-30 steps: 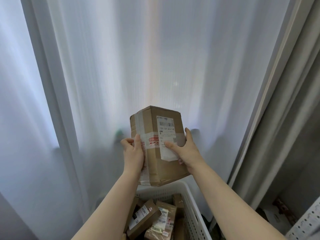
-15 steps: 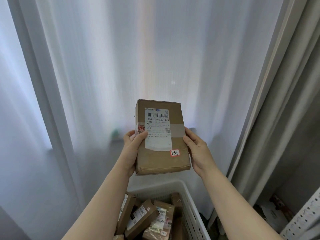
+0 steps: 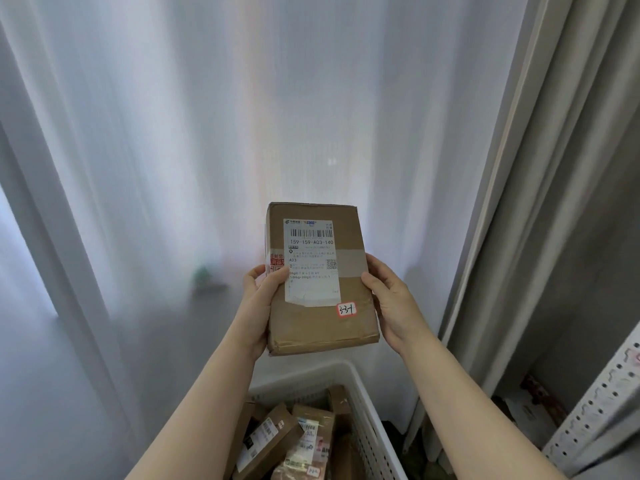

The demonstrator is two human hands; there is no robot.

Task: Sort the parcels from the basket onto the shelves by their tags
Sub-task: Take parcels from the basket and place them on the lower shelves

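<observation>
The left grip (image 3: 261,299) curls round the nine o'clock edge of the parcel (image 3: 322,327), thumb on the face. The parcel is held upright above the basket (image 3: 367,403), its red-rimmed tag (image 3: 347,310) at five o'clock. The right grip (image 3: 391,303) clasps the three o'clock edge. Taped cardboard, it looks stiff and light; the long edges seem the safest hold.

Left of the parcel (image 3: 320,327), the person's left hand (image 3: 261,301) and left forearm (image 3: 207,393) are bare from the fingers to where the view cuts the arm off. Right of the parcel, the right hand (image 3: 389,306) and right forearm (image 3: 467,403) are bare likewise. Both arms look slim and smooth. The thumbnails beside the parcel's edges seem short and plain.
</observation>
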